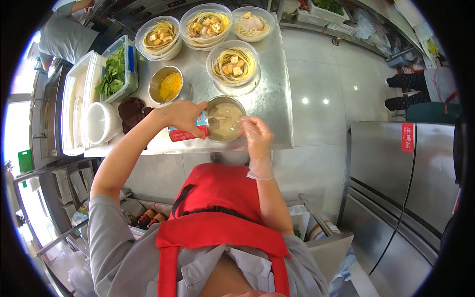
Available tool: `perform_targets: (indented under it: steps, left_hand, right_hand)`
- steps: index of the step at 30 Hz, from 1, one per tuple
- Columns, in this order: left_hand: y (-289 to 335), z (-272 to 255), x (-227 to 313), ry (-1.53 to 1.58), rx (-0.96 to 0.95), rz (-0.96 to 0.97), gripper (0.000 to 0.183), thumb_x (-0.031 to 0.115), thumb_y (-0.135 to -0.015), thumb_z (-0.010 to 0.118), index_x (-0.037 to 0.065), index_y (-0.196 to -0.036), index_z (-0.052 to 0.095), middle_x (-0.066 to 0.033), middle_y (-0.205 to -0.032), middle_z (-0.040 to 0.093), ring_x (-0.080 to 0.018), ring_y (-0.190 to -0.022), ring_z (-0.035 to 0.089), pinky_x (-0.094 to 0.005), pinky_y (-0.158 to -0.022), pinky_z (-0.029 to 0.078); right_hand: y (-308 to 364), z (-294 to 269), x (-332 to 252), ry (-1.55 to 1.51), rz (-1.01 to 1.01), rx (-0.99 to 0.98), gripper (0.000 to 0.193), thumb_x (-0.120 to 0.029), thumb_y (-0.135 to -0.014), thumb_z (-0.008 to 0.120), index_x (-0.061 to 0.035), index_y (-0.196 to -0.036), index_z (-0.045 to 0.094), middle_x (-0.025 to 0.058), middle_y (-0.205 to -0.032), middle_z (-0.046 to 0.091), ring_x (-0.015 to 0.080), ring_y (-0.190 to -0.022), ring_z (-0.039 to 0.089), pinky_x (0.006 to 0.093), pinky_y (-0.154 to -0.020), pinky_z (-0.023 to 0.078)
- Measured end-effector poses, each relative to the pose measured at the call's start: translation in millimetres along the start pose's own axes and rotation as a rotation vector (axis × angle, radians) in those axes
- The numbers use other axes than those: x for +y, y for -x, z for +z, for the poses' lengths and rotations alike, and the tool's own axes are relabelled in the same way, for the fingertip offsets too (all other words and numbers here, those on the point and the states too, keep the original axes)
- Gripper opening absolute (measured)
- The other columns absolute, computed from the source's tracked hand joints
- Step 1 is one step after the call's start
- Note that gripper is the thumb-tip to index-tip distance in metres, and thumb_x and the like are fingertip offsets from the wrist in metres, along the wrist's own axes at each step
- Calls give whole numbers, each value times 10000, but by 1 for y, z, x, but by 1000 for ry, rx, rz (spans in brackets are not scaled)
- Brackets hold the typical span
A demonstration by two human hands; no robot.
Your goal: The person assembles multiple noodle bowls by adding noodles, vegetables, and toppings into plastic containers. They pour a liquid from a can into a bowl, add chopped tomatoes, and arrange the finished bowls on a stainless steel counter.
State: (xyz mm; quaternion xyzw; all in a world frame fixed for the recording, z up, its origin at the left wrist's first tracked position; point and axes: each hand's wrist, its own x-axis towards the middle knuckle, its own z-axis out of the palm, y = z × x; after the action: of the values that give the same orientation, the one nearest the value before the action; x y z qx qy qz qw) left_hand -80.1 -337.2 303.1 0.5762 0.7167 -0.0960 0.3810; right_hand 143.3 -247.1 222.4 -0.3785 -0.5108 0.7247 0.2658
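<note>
My bare left hand [182, 115] is wrapped round a red and blue can [184, 134], tipped on its side with its mouth at a round metal bowl [239, 102]. Cloudy, pale beige liquid [225, 129] lies in that bowl near the table's front edge. At the bowl's right rim is my right hand [258, 137], in a clear plastic glove. Its fingers are pinched together; what they hold, if anything, I cannot make out. Behind the left hand stands a metal pot [185, 93] of small yellow pieces.
Clear plastic bowls of noodles with tofu-like cubes, such as this one [210, 74], stand farther back. On the left are a tub [132, 79] of leafy greens, a white container [101, 123] and a dark brown cloth [132, 114]. A steel fridge [378, 168] stands right; another person [67, 37] is back left.
</note>
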Motion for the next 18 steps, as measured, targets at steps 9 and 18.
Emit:
perform_targets:
  steps: [9, 18]
  left_hand:
    - [-9, -4, 19, -64, -78, -181, 904, 619, -619, 754, 12, -1230, 480, -233, -859, 672, -396, -828, 664, -450, -741, 518]
    - [-20, -10, 31, -126, -88, -211, 918, 676, -587, 740, 24, -1196, 523, -212, -868, 681, -381, -826, 670, -444, -739, 520]
  right_hand:
    - [-17, -63, 8, 80, 189, -126, 138, -113, -883, 582, -18, -915, 677, 38, -847, 693, 85, -702, 579, 230, -642, 468]
    - [-31, -62, 12, 159, 288, -297, 155, -156, -864, 605, -22, -892, 677, 17, -804, 663, 86, -693, 582, 226, -662, 460]
